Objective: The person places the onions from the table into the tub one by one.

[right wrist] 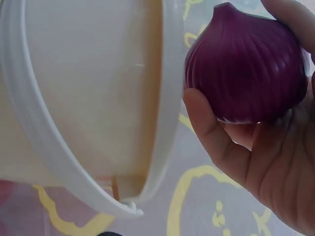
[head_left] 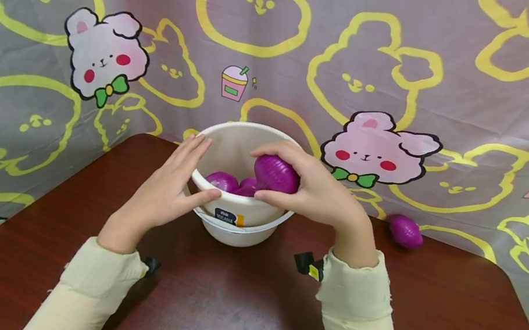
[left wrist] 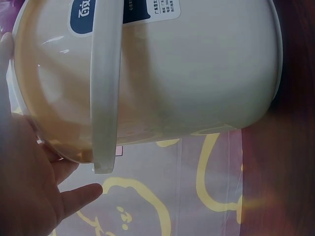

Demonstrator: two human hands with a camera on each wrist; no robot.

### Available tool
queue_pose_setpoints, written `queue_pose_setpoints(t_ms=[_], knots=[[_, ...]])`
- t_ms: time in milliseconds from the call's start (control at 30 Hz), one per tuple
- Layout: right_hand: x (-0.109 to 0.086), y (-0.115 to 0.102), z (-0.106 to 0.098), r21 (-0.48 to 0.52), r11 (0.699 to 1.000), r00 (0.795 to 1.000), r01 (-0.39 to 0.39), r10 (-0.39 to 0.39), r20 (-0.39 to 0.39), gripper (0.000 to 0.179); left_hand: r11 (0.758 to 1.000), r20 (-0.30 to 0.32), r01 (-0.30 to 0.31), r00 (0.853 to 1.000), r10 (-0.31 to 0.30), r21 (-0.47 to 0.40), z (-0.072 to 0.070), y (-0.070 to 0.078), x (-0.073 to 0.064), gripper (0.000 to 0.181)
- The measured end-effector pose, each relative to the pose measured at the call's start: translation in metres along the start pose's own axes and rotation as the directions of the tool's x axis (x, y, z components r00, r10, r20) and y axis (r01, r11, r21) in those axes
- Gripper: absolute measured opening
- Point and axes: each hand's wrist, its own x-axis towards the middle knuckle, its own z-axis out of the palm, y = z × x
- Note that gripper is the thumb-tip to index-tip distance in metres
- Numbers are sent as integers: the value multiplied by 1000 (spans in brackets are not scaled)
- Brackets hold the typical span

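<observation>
A red onion (head_left: 277, 174) is gripped in my right hand (head_left: 320, 189), held over the right side of the white bucket (head_left: 248, 209). In the right wrist view the same onion (right wrist: 246, 64) sits between the thumb and fingers, pointed end up, beside the bucket's rim. My left hand (head_left: 167, 183) rests against the bucket's left rim, fingers extended and thumb on the front edge. In the left wrist view, this hand (left wrist: 34, 182) lies beside the rim with its fingers spread. Inside the bucket are other red onions (head_left: 222, 181), partly hidden by the front wall.
Another red onion (head_left: 405, 232) lies on the brown table (head_left: 218, 304) at the back right. The bucket's white handle (left wrist: 106, 83) hangs down across its front. A patterned curtain (head_left: 287, 98) stands right behind the table's back edge.
</observation>
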Motion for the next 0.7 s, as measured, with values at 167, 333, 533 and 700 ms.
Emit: queue_pose_setpoints(t_ms=[167, 333, 533, 700], knots=[[9, 4, 7, 44, 999, 1000, 0, -1, 18, 50, 1000, 1, -4, 1000, 4, -3, 0, 0, 0, 97], [15, 9, 14, 94, 996, 1000, -9, 7, 22, 51, 1000, -1, -12, 1000, 12, -6, 2, 0, 0, 97], [20, 16, 21, 108, 993, 998, -53, 50, 33, 52, 1000, -4, -4, 1000, 4, -2, 1, -1, -1, 97], [21, 23, 24, 115, 991, 997, -74, 72, 21, 53, 1000, -6, -7, 1000, 7, -5, 1, -1, -2, 96]])
